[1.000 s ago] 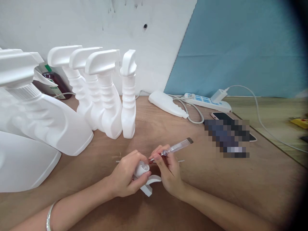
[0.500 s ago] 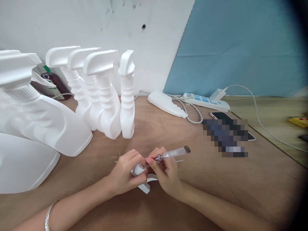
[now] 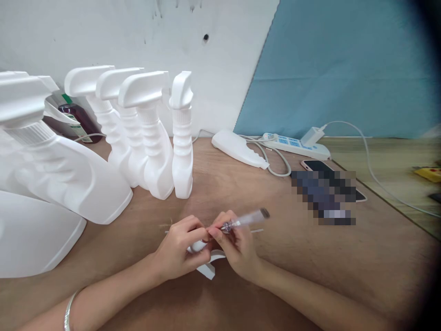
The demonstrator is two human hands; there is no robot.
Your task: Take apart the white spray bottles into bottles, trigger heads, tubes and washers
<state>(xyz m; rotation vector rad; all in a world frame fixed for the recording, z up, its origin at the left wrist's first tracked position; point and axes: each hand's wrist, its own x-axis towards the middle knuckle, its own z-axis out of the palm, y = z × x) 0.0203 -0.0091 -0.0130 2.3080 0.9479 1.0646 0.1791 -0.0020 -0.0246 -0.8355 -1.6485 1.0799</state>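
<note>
My left hand (image 3: 181,247) is closed around a white trigger spray head (image 3: 206,270), whose curved lower part shows below the fingers. In my right hand (image 3: 242,254) is a screwdriver (image 3: 251,218) with a clear handle and a dark end, slanting up to the right. Its shaft points toward the left fingertips, and both hands' fingertips meet there. The screwdriver's tip is hidden among the fingers. A thin white tube (image 3: 257,230) sticks out to the right behind my right hand.
Several white spray bottles (image 3: 151,151) stand on the left and at the back. An empty white bottle (image 3: 237,148) lies by a cable. A power strip (image 3: 292,146) with a plugged charger (image 3: 312,136) and a phone (image 3: 315,165) are to the right. A brown bottle (image 3: 81,120) leans behind.
The screwdriver's handle has shifted slightly left and down and is blurred by motion. Both hands stay nearly where they were, with the spray head still held.
</note>
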